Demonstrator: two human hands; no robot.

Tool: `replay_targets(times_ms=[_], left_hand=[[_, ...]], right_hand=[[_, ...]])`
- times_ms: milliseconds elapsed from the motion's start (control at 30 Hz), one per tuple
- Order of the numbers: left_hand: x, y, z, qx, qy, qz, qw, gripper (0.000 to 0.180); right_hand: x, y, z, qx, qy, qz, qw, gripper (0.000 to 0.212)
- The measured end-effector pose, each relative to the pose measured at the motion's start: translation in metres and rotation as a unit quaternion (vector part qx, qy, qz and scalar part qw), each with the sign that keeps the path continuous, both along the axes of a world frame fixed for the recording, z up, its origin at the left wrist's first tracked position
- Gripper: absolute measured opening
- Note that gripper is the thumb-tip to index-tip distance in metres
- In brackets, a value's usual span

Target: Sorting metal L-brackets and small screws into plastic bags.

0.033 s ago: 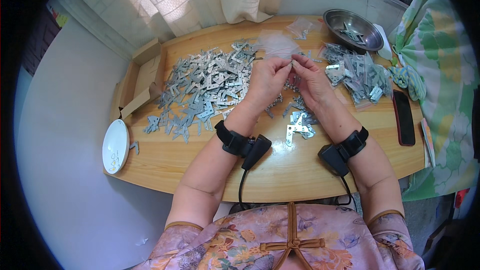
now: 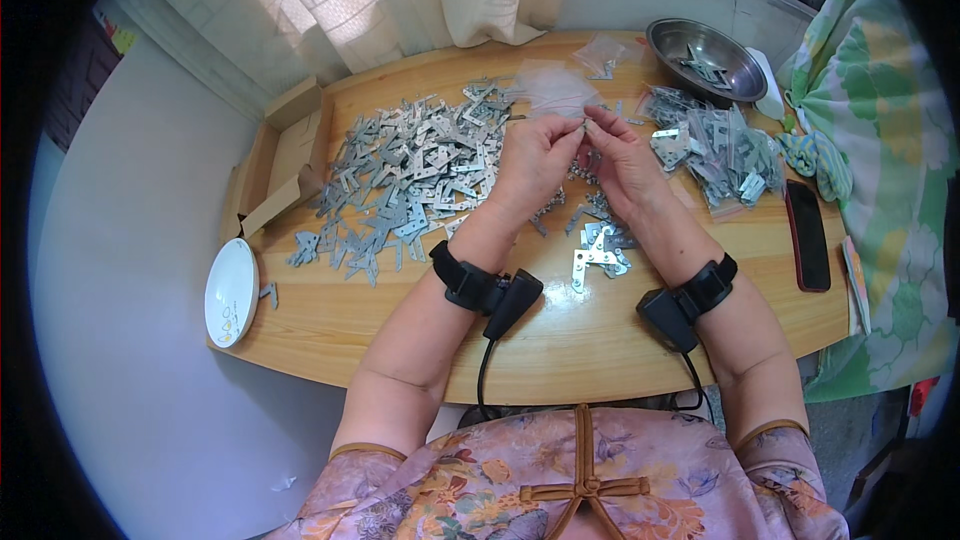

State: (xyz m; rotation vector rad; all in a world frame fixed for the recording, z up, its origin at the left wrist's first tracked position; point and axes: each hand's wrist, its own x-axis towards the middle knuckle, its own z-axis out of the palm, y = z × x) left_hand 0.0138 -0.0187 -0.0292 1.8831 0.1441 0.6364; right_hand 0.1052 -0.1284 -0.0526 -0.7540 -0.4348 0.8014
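Note:
Above the middle of the wooden table, my left hand (image 2: 535,160) and my right hand (image 2: 628,165) meet at the fingertips. Thumb and fingers of both are pinched around something too small to make out. Left of them spreads a big heap of flat L-shaped metal brackets (image 2: 415,165). Beneath my right wrist lies a small group of shiny brackets (image 2: 597,252), seemingly with round fittings on them. Small metal pieces between my wrists are partly hidden by the hands. Just beyond my fingertips are clear plastic bags (image 2: 560,88) lying flat.
To the right, filled plastic bags of brackets (image 2: 735,155) lie near a steel bowl (image 2: 705,58) with metal pieces inside. A phone (image 2: 807,237) and a striped cloth (image 2: 818,162) are at the right edge. An open cardboard box (image 2: 290,155) and white dish (image 2: 231,292) stand left.

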Motion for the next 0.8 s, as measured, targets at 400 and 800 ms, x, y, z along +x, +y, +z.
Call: replay_targets(times_ms=[400,800], left_hand=[[-0.003,0.0,0.008,0.011,0.009,0.005,1.0,0.018],[-0.017,-0.005,0.034,0.224,0.089,0.058,0.969,0.011]], right_hand=[[-0.004,-0.001,0.015,0.018,-0.025,-0.024,0.999,0.046],[-0.002,-0.003,0.012,-0.008,-0.107,-0.059,0.992,0.043]])
